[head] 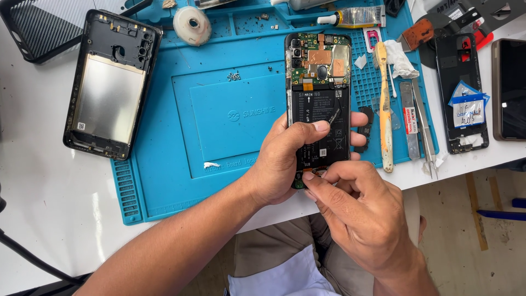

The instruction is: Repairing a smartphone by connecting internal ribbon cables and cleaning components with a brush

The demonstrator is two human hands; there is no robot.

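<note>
Open phone (318,98), back off, sits upright at centre frame over the right part of the blue mat (219,115). Board at top, black battery (318,123) below it.

Left hand (285,159) is wrapped round the phone's lower half from the left: thumb across the battery, fingertips showing past the right edge. Clamped on the phone.

Right hand (356,214) comes in from lower right. Thumb and index tips are pinched together at the phone's bottom edge, on the small orange-brown part there. Can't tell whether it actually grips anything between the tips; too small.

Around it:
- Detached back frame (109,85), upper left, half on the mat, half on the white table (44,208).
- White tape roll (192,24) at top of mat.
- Glue tube (356,16) top centre-right.
- Yellow-handled brush (384,109) just right of the phone, lying lengthwise.
- Tweezers (424,126) and a flat metal tool (408,120) right of the brush.
- Second open phone shell (463,93) at right, blue-white packet on it.
- Dark phone (509,90) at far right edge.
- Small screws (234,77) loose on the mat, left of the phone.
</note>
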